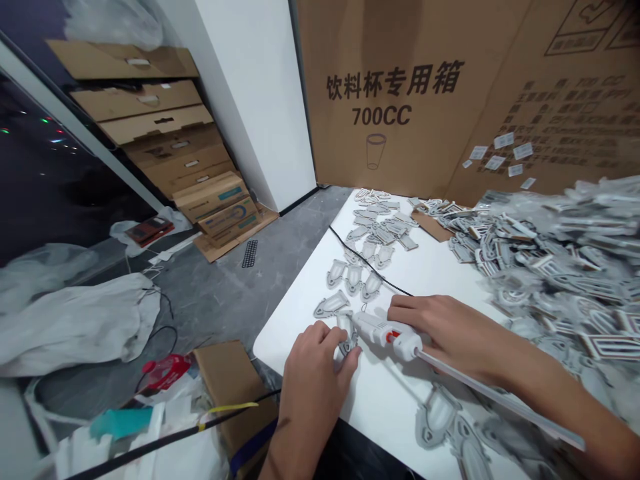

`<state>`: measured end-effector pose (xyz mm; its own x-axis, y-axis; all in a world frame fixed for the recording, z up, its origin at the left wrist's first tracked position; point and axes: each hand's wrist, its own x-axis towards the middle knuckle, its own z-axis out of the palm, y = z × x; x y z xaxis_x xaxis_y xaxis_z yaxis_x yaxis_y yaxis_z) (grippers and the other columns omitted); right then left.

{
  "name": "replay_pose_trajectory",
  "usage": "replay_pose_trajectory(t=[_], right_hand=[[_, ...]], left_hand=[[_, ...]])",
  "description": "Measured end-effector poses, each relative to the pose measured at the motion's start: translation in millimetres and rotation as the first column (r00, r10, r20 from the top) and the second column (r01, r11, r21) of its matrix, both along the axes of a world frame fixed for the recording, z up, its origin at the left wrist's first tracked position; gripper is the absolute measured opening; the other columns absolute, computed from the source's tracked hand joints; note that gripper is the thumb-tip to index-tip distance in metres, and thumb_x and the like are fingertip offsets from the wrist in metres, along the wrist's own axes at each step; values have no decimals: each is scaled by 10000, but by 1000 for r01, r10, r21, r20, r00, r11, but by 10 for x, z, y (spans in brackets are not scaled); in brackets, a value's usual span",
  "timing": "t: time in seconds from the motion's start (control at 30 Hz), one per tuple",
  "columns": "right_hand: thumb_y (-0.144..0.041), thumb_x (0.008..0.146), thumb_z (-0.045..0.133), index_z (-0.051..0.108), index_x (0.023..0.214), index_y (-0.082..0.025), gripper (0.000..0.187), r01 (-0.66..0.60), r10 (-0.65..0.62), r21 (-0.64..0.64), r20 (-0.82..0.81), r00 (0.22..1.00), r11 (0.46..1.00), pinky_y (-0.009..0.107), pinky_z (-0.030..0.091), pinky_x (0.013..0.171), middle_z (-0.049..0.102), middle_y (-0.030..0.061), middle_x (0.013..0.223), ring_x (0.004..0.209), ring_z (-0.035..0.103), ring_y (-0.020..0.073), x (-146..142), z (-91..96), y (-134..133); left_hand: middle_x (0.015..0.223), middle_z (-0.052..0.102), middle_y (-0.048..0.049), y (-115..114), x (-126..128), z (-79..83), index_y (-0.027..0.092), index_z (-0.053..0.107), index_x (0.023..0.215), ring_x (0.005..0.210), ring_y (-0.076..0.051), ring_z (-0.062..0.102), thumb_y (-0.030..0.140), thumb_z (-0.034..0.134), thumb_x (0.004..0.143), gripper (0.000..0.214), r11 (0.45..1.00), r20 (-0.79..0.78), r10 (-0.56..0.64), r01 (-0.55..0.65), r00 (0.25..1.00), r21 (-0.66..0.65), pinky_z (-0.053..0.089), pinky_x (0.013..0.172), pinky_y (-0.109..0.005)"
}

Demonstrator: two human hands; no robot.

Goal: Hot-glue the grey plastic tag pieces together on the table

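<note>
My right hand (417,323) is wrapped round a white hot glue gun (375,328) with a red part on its side. A long translucent glue stick (500,400) sticks out of its back end. The gun's nozzle points left, close to a small grey shield-shaped piece (346,332). Fingers and thumb of my left hand (320,353) are closed on that piece, low over the white table (295,317). Just beyond it lies another grey shield-shaped piece (332,305).
More grey pieces (353,277) lie in rows toward the table's far end. A black cord (360,257) crosses them. Plastic-wrapped pieces (565,260) heap up on the right. A large cardboard box (390,40) stands behind. Open boxes and bags (85,320) fill the floor at left.
</note>
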<state>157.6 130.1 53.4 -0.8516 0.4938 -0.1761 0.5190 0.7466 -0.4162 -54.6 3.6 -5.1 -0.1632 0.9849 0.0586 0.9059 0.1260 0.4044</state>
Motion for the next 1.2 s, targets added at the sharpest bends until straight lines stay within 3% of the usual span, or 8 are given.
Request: replay_pose_trajectory(t=[0.37, 0.8, 1.2], right_hand=[[-257, 1026, 446, 574, 928, -245, 162, -16, 17, -29, 23, 1000, 999, 341, 366, 738, 680, 41, 1021, 918, 657, 257, -20, -19, 0], [-379, 1085, 451, 527, 863, -233, 277, 39, -40, -62, -4, 999, 997, 326, 341, 681, 697, 37, 944, 810, 658, 217, -52, -6, -50], [-293, 1048, 485, 546, 876, -237, 191, 126, -122, -98, 46, 991, 987, 323, 282, 653, 707, 27, 916, 831, 660, 220, -48, -5, -89]], left_hand=[[940, 668, -37, 3, 8, 18, 238, 729, 986, 894, -250, 669, 283, 736, 946, 60, 1000, -9, -5, 5, 1000, -23, 510, 781, -379], [952, 654, -27, 13, 17, 70, 247, 726, 987, 921, -243, 648, 282, 714, 969, 41, 996, -30, -1, -2, 1000, -89, 465, 794, -367], [965, 655, -33, -2, 13, 32, 237, 736, 1001, 924, -252, 665, 276, 715, 963, 58, 997, 4, 12, -12, 1000, -80, 496, 808, -384]])
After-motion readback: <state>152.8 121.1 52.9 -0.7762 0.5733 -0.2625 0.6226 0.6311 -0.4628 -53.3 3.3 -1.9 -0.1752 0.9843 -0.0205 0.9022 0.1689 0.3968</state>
